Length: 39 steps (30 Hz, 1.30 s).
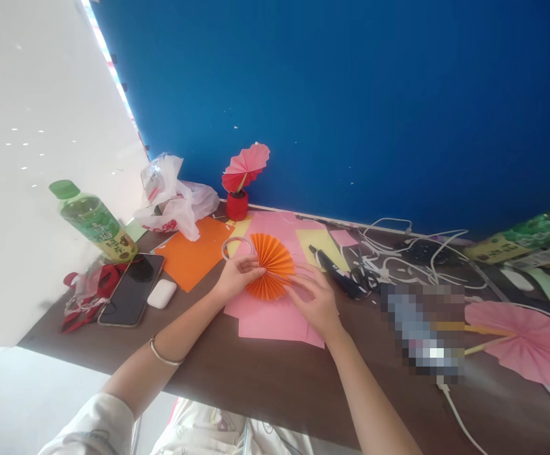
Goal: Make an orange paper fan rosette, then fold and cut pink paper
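An orange pleated paper fan (271,256), spread nearly into a round, is held over pink sheets of paper (275,328) in the middle of the desk. My left hand (240,276) pinches it near its centre from the left, thumb and fingers together. On the fan's lower right edge, my right hand (315,297) has its thumb and fingertips closed on the pleats. Just behind my left hand stands a roll of tape (230,240). Orange paper (192,253) lies to the left, and a yellow sheet (319,243) shows behind my right hand.
Left stand a green bottle (95,221), a phone (132,291) and a white earphone case (161,294). A pink paper flower in a red pot (237,205) is at the back. Scissors (364,278), white cables (426,253) and a pink paper fan (530,341) lie right.
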Motion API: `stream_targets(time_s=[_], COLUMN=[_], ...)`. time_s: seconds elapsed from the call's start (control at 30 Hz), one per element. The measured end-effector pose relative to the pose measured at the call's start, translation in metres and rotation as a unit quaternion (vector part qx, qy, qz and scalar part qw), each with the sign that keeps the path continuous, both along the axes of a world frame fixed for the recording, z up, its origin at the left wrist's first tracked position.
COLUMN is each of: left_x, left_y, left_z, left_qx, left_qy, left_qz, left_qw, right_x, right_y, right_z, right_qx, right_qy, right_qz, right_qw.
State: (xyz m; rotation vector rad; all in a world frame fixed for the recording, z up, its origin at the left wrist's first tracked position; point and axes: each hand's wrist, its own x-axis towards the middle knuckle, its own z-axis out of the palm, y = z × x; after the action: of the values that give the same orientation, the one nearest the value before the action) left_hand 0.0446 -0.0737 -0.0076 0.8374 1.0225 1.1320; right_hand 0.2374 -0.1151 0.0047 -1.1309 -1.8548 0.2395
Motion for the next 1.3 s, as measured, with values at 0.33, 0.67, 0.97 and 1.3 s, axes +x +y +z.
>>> stream_targets(time_s=[0.33,0.67,0.97,1.3], left_x=[-0.0045,-0.0067,-0.0049,-0.0049], left_y=[0.0001,0.0009,0.0,0.0016], left_z=[-0.0007,-0.0002,-0.0001,-0.006], left_qx=[0.006,0.004,-0.001,-0.003], left_qy=[0.012,0.009,-0.014,-0.033], left_qz=[-0.03,-0.044,-0.046,-0.05], left_qw=[0.999,0.999,0.999,0.998], right_x=[0.0037,0.0027,0.0049,0.0052], right_y=[-0.0002,-0.0012,-0.0003,-0.0007], right_z=[-0.0008,0.0041,-0.0034,-0.0022], right_qx=[-0.027,-0.055,-0.05,-0.039], right_qy=[0.019,0.047,0.049,0.034], right_qz=[0.012,0.026,0.034,0.031], right_qw=[0.999,0.997,0.997,0.998])
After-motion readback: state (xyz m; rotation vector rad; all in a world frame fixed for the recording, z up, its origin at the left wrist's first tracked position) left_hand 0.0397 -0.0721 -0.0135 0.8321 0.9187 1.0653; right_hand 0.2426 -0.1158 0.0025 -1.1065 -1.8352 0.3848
